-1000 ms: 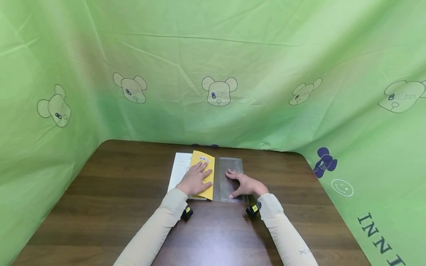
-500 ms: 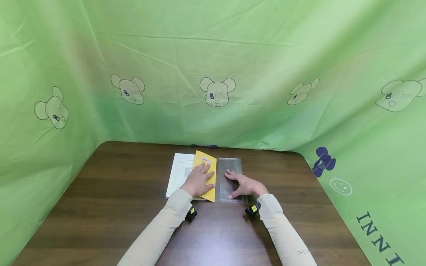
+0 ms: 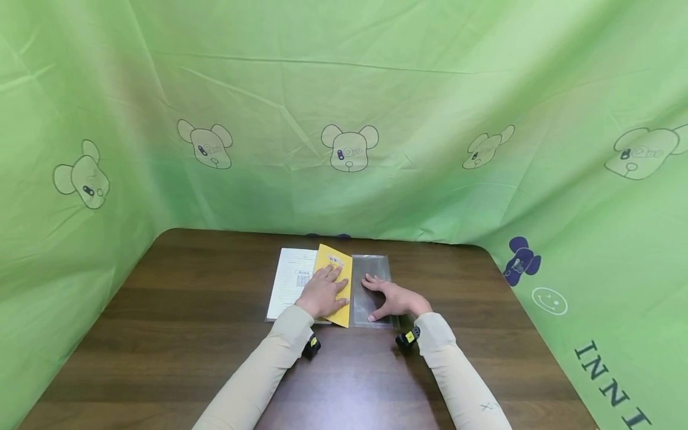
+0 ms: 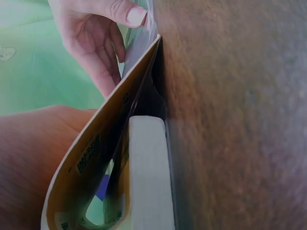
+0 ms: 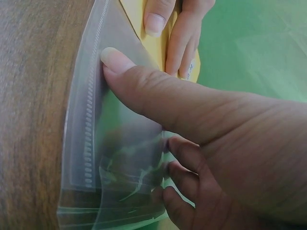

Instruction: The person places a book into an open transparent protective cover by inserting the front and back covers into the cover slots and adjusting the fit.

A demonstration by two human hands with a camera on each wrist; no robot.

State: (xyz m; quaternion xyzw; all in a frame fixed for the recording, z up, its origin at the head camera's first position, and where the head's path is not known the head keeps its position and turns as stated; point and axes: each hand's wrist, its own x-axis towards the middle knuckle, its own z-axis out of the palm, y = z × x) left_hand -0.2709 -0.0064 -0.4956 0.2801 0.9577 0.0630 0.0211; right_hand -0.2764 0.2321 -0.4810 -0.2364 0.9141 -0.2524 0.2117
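Note:
A book with white printed pages (image 3: 288, 282) lies on the table, its yellow cover (image 3: 340, 316) bent up and over to the right. My left hand (image 3: 321, 294) presses on this cover with spread fingers. In the left wrist view the cover bows away from the thick page block (image 4: 148, 167), and its free edge reaches the clear plastic. To the right lies a clear plastic book cover (image 3: 376, 266). My right hand (image 3: 396, 300) rests on it, thumb near the front edge and fingers toward the back. The right wrist view shows the thumb (image 5: 117, 61) on the film beside a dotted seam.
The brown wooden table (image 3: 177, 334) extends around the book on all sides. A green cloth (image 3: 269, 119) with bear-head prints hangs behind the table and along both sides. Black wrist cameras (image 3: 408, 338) sit under both cuffs.
My left hand has moved slightly right, carrying the yellow cover's free edge toward the plastic under my right hand. More of the white page shows. The right hand has stayed almost still.

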